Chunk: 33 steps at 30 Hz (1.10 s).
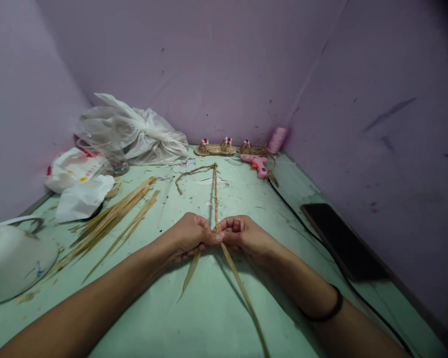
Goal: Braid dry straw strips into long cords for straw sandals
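A thin braid of dried plant fibre (215,196) runs from a fixed point on the tabletop toward me, its far end bending off to the left. Both hands meet at its near end. My left hand (192,233) is closed, pinching the braid between thumb and fingers. My right hand (246,233) is closed on the same spot, its thumb touching the left thumb. One loose fibre strip (191,273) hangs below the left hand. A longer strip (242,288) trails from the right hand toward the near edge. The fingertips hide where the strands cross.
Dried strips (115,216) lie in a pile at left, near a white rounded object (15,263). Plastic bags (142,134) fill the back left. Woven pieces with beads (216,149), a pink glue gun (256,164) and a pink spool (277,139) sit behind. A phone (343,241) and black cable (306,216) lie right.
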Tool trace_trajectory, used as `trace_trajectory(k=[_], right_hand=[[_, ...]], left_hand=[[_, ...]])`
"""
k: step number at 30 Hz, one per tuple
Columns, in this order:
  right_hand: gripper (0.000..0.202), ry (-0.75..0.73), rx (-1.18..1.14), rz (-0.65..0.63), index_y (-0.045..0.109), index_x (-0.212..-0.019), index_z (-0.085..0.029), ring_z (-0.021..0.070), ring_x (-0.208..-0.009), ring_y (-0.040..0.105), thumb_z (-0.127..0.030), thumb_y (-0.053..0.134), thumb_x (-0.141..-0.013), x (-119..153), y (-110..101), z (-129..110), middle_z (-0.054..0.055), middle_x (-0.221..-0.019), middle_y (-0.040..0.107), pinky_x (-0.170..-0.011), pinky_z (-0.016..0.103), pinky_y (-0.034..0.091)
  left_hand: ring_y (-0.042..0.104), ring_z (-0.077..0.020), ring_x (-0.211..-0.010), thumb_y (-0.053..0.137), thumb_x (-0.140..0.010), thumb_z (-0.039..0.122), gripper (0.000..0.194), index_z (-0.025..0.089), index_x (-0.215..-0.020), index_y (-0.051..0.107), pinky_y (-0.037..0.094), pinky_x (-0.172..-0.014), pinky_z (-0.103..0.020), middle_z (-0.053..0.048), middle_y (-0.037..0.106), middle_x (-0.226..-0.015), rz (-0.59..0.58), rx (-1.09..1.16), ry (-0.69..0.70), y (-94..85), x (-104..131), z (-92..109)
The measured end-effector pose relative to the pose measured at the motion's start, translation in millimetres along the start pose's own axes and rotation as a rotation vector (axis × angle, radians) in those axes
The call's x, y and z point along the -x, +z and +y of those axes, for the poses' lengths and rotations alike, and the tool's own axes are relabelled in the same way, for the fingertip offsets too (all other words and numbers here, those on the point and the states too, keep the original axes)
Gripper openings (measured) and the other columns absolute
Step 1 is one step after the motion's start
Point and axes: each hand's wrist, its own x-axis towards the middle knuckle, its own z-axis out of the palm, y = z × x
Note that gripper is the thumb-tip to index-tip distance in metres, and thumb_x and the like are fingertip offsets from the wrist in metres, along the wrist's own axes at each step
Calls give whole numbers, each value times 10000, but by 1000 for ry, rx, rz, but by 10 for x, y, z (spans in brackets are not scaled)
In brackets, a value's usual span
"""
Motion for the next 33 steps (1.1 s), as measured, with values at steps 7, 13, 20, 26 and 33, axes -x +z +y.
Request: trace_trajectory(k=[7, 13, 20, 26, 33], right_hand=[[77, -62, 107, 95, 535, -609, -133, 59, -425, 424, -161, 590, -562, 1, 34, 2, -5, -500, 558, -429, 186, 302], [127, -92, 591, 229, 573, -522, -133, 66, -394, 376, -242, 585, -586, 69, -54, -25, -11, -424, 489, -389, 200, 254], [71, -127, 714, 258, 579, -562, -139, 76, -421, 421, -177, 525, -590, 204, 101, -29, 8, -481, 545, -389, 186, 271], [147, -394, 1002, 299, 594, -580, -146, 76, -443, 420, -143, 470, -659, 359, 259, -1, 16, -503, 567, -445, 206, 260], [178, -243, 660, 240, 599, -590, -147, 95, -483, 465, -269, 520, -694, 288, 54, -130, 23, -539, 580, -459, 205, 313]], left_hand=[[222, -27, -299, 588, -559, 259, 154, 124, -524, 525, 122, -333, -199, 76, 321, -332, 44, -62, 118, 0, 6, 14], [249, -36, -359, 504, -527, 178, 86, 132, -457, 486, 144, -375, -202, 61, 326, -357, 100, -188, 192, 50, -36, -68], [208, -24, -310, 486, -497, 136, 85, 145, -424, 443, 123, -340, -193, 69, 304, -325, 147, 55, 71, 151, 49, 21], [189, -19, -283, 506, -508, 164, 95, 153, -440, 441, 93, -323, -190, 79, 288, -323, 112, 148, 42, 146, 90, 10], [251, -25, -337, 570, -532, 208, 102, 129, -516, 507, 155, -365, -188, 66, 361, -361, 64, 123, 170, 116, 28, -106]])
